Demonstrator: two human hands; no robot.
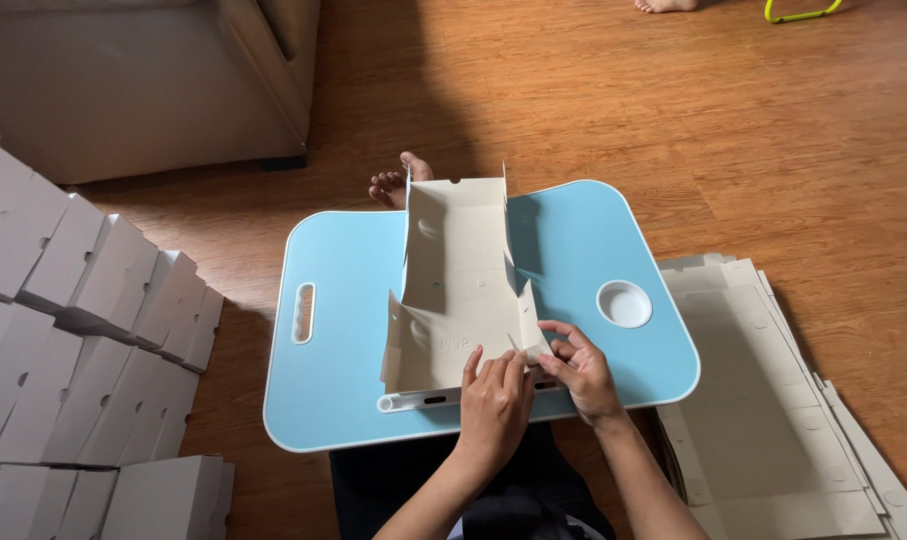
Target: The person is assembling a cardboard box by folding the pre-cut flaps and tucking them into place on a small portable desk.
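Observation:
A half-folded beige cardboard box blank [461, 290] lies on a small light-blue lap table [344, 330], its two long sides standing up. My left hand [494, 400] presses on the near right corner of the cardboard, fingers flat. My right hand [579, 372] pinches a small flap at that same corner, close against the left hand. A white groove along the table's near edge runs just under the cardboard.
Stacks of folded white boxes [84, 350] fill the floor at the left. A pile of flat cardboard blanks [774, 400] lies on the wooden floor at the right. A round cup recess [625, 303] sits in the table. My bare foot [399, 182] shows beyond it; a sofa [144, 80] stands behind.

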